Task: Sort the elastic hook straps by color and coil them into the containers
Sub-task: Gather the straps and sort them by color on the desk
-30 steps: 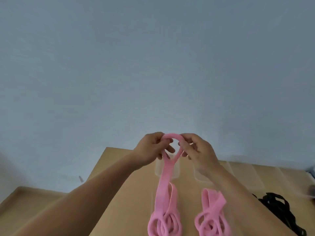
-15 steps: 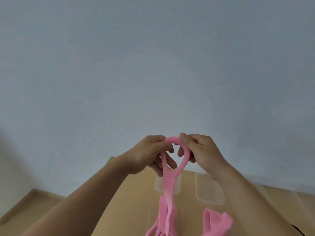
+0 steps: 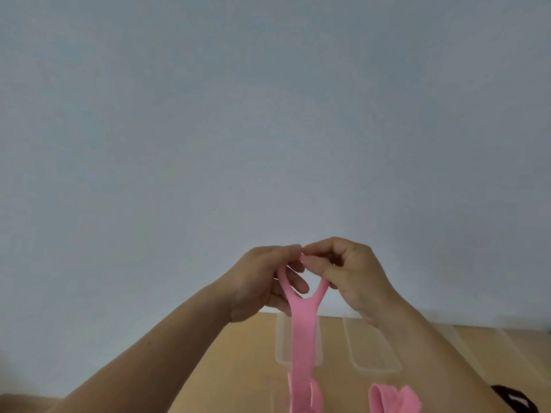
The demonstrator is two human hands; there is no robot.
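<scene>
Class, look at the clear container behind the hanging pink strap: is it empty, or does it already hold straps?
Seemingly empty: the clear container shows only tabletop through it, though the pink strap covers its middle.

Perhaps a plain workroom: bare pale wall [image 3: 268,114], wooden table [image 3: 238,368], clear plastic containers [image 3: 372,353].

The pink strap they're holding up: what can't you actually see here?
Head view only:
- Top of the pink strap: its loop is covered by the left hand and right hand.
- Its lower end: cut off by the bottom edge.
- Second pink strap: mostly cut off below.
- Dark object: behind the right forearm, unidentifiable.
- Clear containers: the contents can't be made out.
</scene>
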